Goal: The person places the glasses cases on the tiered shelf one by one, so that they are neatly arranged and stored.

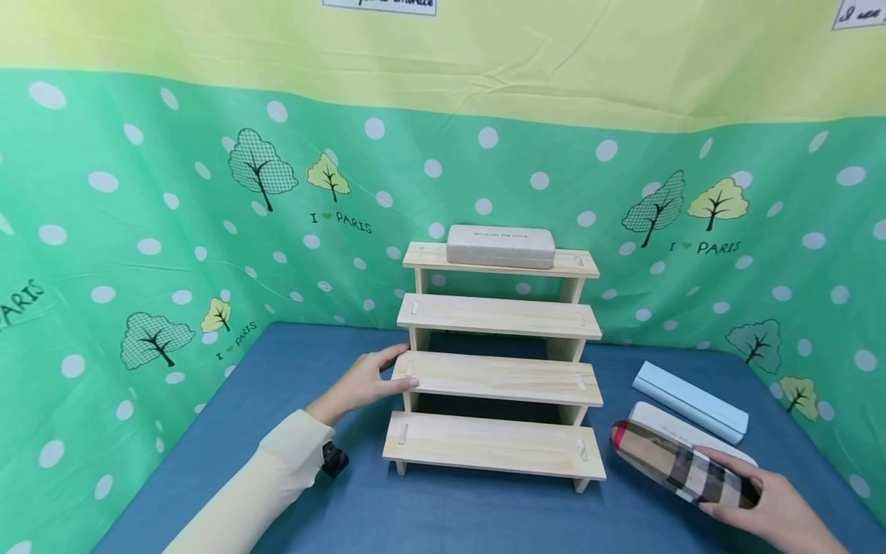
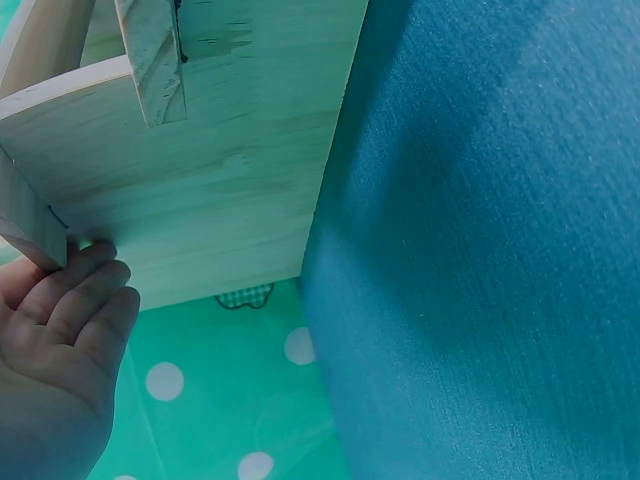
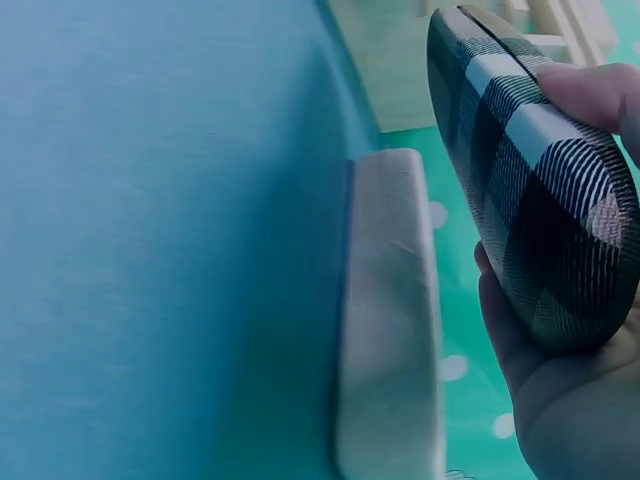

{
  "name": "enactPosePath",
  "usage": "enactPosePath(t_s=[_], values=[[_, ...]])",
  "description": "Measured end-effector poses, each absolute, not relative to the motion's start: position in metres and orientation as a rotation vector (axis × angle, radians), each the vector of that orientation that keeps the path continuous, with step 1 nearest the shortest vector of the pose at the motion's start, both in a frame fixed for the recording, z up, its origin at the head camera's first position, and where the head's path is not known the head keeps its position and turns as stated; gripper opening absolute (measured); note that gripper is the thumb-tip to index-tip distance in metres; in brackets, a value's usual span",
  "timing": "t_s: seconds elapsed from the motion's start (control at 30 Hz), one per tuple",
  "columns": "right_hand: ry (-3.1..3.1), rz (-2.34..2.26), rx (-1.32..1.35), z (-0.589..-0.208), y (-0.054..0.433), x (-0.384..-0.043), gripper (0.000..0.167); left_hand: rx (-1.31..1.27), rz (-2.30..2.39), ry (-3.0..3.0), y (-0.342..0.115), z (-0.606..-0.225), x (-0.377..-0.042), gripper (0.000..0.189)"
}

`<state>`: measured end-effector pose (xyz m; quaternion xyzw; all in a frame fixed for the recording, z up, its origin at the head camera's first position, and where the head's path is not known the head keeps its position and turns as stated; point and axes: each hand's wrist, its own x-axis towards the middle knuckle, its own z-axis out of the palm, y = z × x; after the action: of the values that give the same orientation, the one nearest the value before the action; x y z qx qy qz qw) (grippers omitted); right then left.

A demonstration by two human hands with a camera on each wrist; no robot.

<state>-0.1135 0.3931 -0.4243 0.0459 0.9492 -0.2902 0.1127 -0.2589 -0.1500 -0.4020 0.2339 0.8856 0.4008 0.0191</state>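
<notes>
A four-tier wooden step rack (image 1: 500,377) stands in the middle of the table. My left hand (image 1: 364,382) grips the left end of its second board from the bottom, thumb on top; in the left wrist view the fingers (image 2: 85,305) curl below the board end, against the side panel. My right hand (image 1: 785,504) holds a plaid glasses case (image 1: 681,465) by its near end, off the table at the right. In the right wrist view the thumb lies along one side of the closed plaid case (image 3: 540,190) and fingers support the other.
A grey-white glasses case (image 1: 501,248) sits on the rack's top board. At the right, a light blue glasses case (image 1: 691,402) and a white case (image 1: 654,415) lie on the blue table (image 1: 484,515). A green dotted curtain (image 1: 429,177) hangs behind.
</notes>
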Motion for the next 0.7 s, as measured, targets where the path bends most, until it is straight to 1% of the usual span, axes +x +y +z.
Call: enactPosePath(t_s=[0.1, 0.4, 0.7], values=[[2.777, -0.9, 0.166, -0.413, 0.393, -0.114, 0.082, 0.721, 1.241, 2.751, -0.15, -0.402, -0.259, 0.077], [2.855, -0.905, 0.143, -0.39, 0.394, -0.117, 0.08, 0.713, 1.24, 2.748, -0.15, -0.403, -0.259, 0.077], [3.008, -1.029, 0.014, -0.378, 0.392, -0.124, 0.072, 0.715, 1.24, 2.758, -0.15, -0.402, -0.259, 0.076]])
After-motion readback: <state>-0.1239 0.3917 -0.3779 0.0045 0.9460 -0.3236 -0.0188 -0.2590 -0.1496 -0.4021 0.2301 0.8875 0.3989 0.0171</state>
